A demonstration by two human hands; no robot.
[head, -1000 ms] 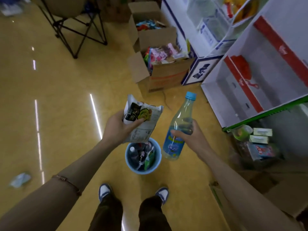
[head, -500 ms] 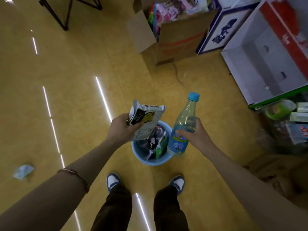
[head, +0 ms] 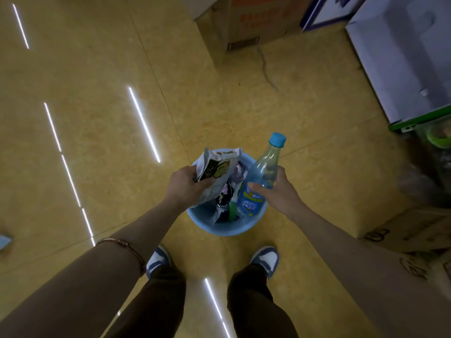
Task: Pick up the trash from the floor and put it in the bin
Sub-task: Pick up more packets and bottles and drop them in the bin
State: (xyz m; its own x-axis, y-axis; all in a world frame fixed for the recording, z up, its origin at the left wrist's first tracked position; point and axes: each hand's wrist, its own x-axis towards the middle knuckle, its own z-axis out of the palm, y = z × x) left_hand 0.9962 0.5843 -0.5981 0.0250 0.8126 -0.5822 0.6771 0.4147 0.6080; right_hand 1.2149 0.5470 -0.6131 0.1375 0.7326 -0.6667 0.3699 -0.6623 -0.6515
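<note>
A small light-blue bin (head: 228, 229) stands on the yellow floor just in front of my feet, with wrappers inside it. My left hand (head: 186, 187) grips a crumpled silver snack bag (head: 214, 175) right over the bin's left half. My right hand (head: 279, 192) holds a clear plastic bottle (head: 261, 178) with a blue cap and blue label, upright, its base down inside the bin's right side. A pale blue scrap of trash (head: 3, 241) lies on the floor at the far left edge.
A cardboard box (head: 253, 20) sits at the top centre, with a thin cord (head: 264, 69) trailing from it. A white display stand with a green base (head: 412, 69) fills the top right. Cardboard boxes (head: 410, 232) stand at the right.
Both hands have come down and closer to me over the bin. The bag and bottle now overlap the bin's opening. The camera has tilted further down.
</note>
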